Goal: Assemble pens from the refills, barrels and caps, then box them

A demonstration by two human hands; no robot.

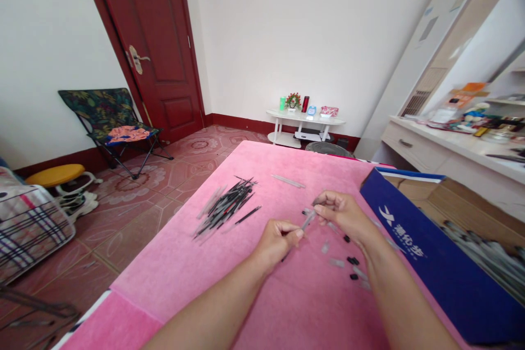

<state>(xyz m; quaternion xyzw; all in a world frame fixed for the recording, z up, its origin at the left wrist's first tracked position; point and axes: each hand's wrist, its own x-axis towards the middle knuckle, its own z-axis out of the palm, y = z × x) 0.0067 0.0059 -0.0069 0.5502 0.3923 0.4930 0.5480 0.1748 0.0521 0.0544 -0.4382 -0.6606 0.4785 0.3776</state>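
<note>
A slim pen (307, 220) with a clear, greyish barrel slants between both hands over the pink cloth. My left hand (281, 238) is closed around its lower part, and a dark end sticks out below the fingers. At the upper end, my right hand (338, 210) pinches with thumb and fingertips; what exactly lies in that pinch is partly hidden. Below the right hand are scattered clear caps (337, 263) and small black pieces (353, 260). Left of the hands lies a heap of dark, thin pens or refills (227, 202). Two pale thin tubes (288, 181) lie farther back.
A blue cardboard box (410, 235) on the right holds many pens (484, 246). The pink cloth (197, 290) covers the table. Beyond stand a low white table (305, 116), a folding chair (110, 115), a yellow stool (56, 174) and a white dresser (451, 153).
</note>
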